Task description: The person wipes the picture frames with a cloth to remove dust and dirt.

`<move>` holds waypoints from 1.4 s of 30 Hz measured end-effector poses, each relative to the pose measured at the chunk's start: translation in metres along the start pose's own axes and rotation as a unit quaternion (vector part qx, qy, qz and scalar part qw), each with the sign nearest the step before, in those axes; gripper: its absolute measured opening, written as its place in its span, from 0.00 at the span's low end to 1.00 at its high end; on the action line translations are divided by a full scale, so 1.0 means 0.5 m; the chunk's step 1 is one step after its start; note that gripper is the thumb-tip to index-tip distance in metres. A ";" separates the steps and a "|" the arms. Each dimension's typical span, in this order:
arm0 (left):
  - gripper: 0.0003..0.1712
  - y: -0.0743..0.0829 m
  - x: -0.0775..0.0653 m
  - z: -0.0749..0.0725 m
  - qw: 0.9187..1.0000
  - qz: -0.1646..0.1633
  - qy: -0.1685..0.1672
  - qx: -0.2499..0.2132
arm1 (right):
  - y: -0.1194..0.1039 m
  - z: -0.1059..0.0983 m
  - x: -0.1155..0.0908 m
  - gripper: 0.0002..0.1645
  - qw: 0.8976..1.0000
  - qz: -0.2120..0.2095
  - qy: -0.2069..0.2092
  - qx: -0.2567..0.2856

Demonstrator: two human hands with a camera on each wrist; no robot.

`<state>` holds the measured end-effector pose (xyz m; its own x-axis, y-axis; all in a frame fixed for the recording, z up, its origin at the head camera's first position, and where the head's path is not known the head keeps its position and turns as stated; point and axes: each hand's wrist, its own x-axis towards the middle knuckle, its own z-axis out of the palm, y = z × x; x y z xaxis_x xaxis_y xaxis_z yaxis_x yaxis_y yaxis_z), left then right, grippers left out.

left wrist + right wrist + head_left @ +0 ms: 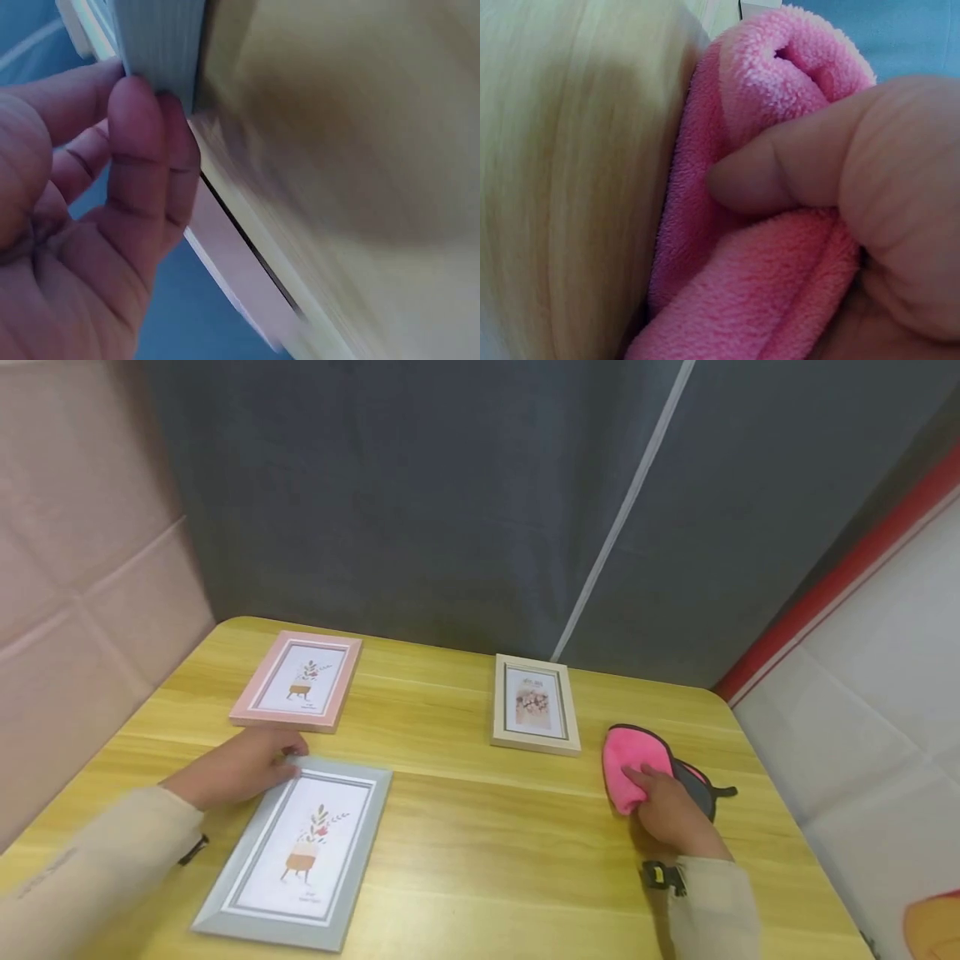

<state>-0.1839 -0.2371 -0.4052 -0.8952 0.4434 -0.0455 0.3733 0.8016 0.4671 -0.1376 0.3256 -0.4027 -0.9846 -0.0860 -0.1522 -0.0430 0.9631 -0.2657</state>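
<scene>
My left hand pinches the upper left corner of a large grey-blue picture frame, which lies face up at the near left of the table and shows a potted plant print. In the left wrist view, the fingertips press against the side of that frame. Over at the right, my right hand grips a fluffy pink cloth with a dark backing and a small loop. Close up in the right wrist view, the thumb sinks into a fold of the pink cloth.
A pink picture frame lies just beyond my left hand. Farther right, near the back edge, is a smaller cream picture frame. The wood-grain table meets a dark grey curtain behind, with pale cloth walls on both sides.
</scene>
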 end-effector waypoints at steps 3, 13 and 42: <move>0.06 0.064 0.030 0.024 1.000 0.004 -0.002 -0.024 | -0.001 -0.002 -0.002 0.31 1.000 0.003 -0.001 0.001; 0.04 0.220 0.126 0.131 0.997 0.000 0.010 -0.075 | 0.001 -0.002 -0.003 0.30 1.000 0.002 -0.001 0.009; 0.24 0.297 0.167 0.169 0.993 -0.064 0.039 -0.094 | 0.009 0.008 0.011 0.26 0.999 0.035 0.030 0.026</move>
<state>-0.1827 -0.0470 -0.4143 -0.9513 0.3041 -0.0498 0.2096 0.7572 0.6187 -0.1423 0.3284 -0.4086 -0.9934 -0.0022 -0.1149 0.0332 0.9515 -0.3057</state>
